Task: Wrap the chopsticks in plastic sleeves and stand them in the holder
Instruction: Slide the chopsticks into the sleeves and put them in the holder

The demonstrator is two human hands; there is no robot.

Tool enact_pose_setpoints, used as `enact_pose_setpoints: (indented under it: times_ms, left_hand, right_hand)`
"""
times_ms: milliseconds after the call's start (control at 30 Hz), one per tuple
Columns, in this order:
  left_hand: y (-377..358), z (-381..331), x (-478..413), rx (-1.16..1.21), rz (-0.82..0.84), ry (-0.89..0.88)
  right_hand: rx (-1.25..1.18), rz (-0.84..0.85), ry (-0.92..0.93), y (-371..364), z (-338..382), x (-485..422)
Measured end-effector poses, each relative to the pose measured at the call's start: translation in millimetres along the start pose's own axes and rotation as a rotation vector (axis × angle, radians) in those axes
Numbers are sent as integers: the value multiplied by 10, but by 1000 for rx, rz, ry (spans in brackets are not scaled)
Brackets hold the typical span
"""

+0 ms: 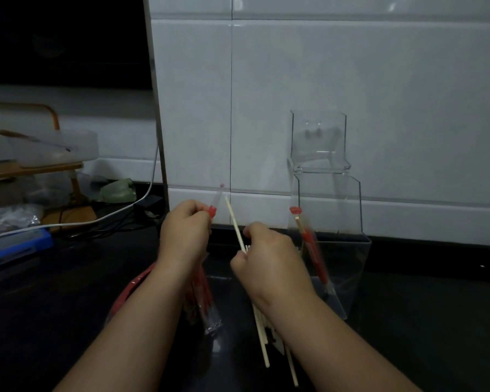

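1. Left hand (186,236), left of the clear holder (351,222), curls round a plastic sleeve (215,203) whose end pokes upward
2. Right hand (269,261), nearer the holder, grips a bare chopstick (234,219) slanting up-left, tip just beside that sleeve end
3. Likely next: the tip shifts left into the sleeve; one wrapped pair (313,250) leans inside the holder

White glossy tiles faced the wall (351,66), thin grey joints between them and faint reflections near the top. Below it ran a black countertop (436,306) with a dull shine. At the upper left sat a dark panel (63,38) — almost black. Farther left stood a wooden rack (40,166) carrying a translucent container (57,145), with a white cable (119,210) and a blue box (14,244) nearby. The light was dim.
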State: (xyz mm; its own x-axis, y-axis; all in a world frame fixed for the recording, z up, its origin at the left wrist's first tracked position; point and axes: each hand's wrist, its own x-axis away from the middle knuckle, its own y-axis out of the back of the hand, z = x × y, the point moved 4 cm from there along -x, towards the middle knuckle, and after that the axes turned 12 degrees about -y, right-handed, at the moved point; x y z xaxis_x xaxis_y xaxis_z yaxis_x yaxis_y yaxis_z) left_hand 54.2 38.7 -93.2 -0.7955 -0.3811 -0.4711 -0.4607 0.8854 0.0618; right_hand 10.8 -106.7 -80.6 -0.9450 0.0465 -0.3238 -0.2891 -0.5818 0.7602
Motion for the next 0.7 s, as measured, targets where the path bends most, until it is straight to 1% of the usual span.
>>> enact_pose_setpoints:
  times_ms: [67, 100, 167, 233, 333, 433, 500, 600, 633, 700]
  left_hand:
    - [-2, -66, 23, 92, -5, -40]
    - [-16, -93, 35, 127, 19, -44]
    - [-53, -119, 60, 206, 90, -42]
    - [-84, -141, 87, 266, 165, -57]
    - [-116, -121, 93, 282, 232, -86]
    - [-152, -94, 86, 274, 273, -65]
    - [-161, -79, 89, 284, 273, -45]
    - [-143, -74, 76, 276, 276, -72]
    - [-138, -79, 75, 274, 281, -85]
    - [-128, -73, 66, 284, 277, -84]
  right_hand:
    - [-79, -71, 41, 125, 2, -4]
    - [-120, -100, 63, 184, 5, -2]
    - [-196, -148, 99, 276, 13, 5]
    - [-292, -173, 97, 351, -10, -11]
    - [-414, -143, 86, 409, -51, -33]
    - [-456, -123, 113, 400, -34, -21]
    - [-501, -92, 104, 337, -31, -23]
    - [-556, -46, 114, 237, -24, -13]
    - [-560, -60, 143, 230, -8, 7]
    - [-566, -137, 219, 251, 15, 53]
